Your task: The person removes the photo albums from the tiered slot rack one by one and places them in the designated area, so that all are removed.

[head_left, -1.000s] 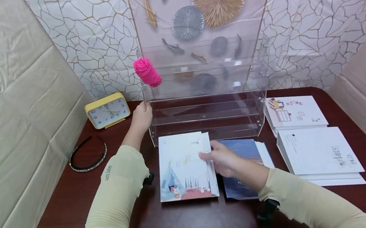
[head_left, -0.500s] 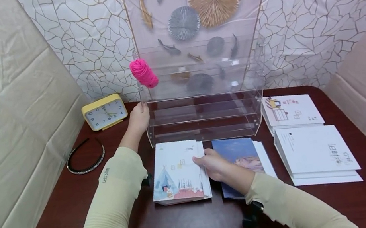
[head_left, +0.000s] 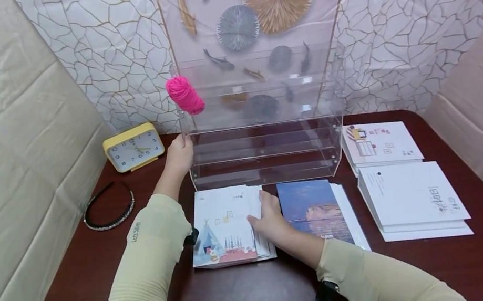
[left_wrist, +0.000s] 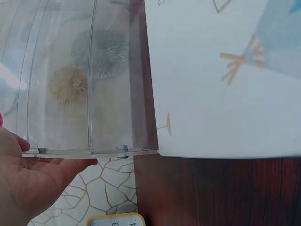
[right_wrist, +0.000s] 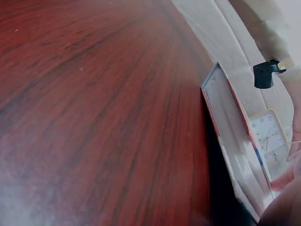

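Observation:
In the head view my left hand grips the left side panel of a clear acrylic rack. The left wrist view has the thumb and fingers of the left hand on opposite faces of that panel. In front of the rack lies a white book with a blue tent drawn on its cover. My right hand holds this book at its right edge, with the thumb by the cover's edge; its fingers are partly hidden. White layers stick out under the cover there. Just right of this hand lies a blue book.
White books lie at the right, with another white book behind them. A yellow clock and a black headband stand and lie at the left. Pink yarn sits at the rack's upper left.
The tent book has shifted slightly left and lower, and more of its right-hand layers show. My right hand has moved left off the blue book. The left hand stays on the rack.

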